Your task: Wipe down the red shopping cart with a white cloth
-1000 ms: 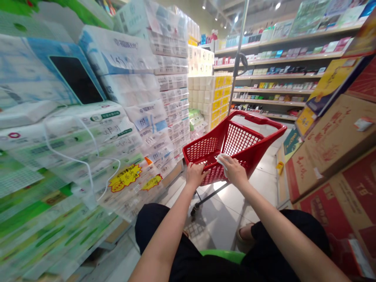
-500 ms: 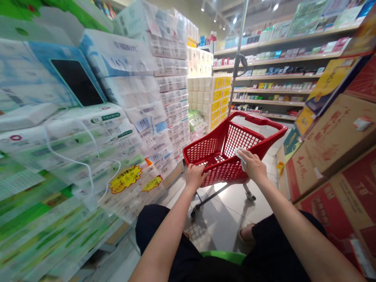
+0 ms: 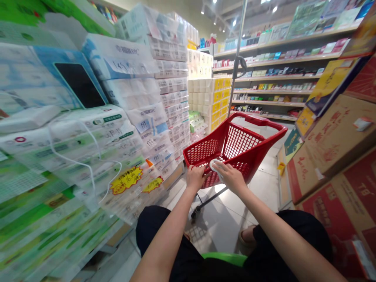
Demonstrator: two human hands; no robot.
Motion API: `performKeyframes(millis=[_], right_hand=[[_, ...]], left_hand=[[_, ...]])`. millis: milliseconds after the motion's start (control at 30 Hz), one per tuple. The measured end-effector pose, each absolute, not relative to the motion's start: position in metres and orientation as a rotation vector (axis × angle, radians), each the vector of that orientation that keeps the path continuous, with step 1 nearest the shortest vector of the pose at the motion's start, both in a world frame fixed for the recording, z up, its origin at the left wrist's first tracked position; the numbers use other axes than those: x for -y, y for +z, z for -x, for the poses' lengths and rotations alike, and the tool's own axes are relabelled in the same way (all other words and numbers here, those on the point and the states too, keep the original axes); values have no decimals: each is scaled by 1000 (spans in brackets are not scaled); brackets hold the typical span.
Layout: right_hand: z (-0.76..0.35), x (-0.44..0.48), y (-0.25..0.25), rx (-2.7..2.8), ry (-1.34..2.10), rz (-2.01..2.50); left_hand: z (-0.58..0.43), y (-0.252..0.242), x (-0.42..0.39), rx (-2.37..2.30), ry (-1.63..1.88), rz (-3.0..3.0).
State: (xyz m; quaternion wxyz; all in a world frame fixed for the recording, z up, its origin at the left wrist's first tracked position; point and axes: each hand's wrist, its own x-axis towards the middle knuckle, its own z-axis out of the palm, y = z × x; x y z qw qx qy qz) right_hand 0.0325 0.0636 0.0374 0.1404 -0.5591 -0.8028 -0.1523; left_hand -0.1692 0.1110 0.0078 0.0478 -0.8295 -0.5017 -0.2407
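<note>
In front of me stands a red plastic shopping cart [image 3: 249, 164] with perforated walls and a metal frame on wheels. My left hand [image 3: 195, 178] is closed over the rim at its near left corner. A folded white cloth [image 3: 215, 165] is pressed onto the near side rim under my right hand [image 3: 232, 178], whose fingers are wrapped over it. The cloth folds over both the top and the outer wall. The two hands are close together, with a short stretch of rim between them. The fingertips of both hands are partly hidden by the rim and the cloth.
Stacked tissue packs [image 3: 147, 113] wall the left side, with a phone [image 3: 80, 85] and a white cable [image 3: 72, 160] on them. Cardboard boxes [image 3: 337, 137] are piled at the right. Behind the cart are a metal pole [image 3: 235, 70] and stocked shelves [image 3: 273, 58]. A green seat [image 3: 225, 258] is under me.
My right hand has slid the cloth leftward along the cart's near rim, toward my left hand. The left hand keeps its hold on the corner, and the cart has barely moved.
</note>
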Motion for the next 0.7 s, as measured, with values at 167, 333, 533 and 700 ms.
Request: performKeyframes(millis=[167,333,533,700], right_hand=[[-104,-77,56,1990,-414,1846],[-85,-70,51,1999,-367,1863],[-6,-56,28,2309,-343,1607],[-38,-67,33,2289,-385,1587]], left_hand=[[167,7,-112,1538,-739,2515],[163,6,-115,1517,-756,2529],[164,7,-117,1518,-750,2590],[185,13,-118,1364,-729,2732]])
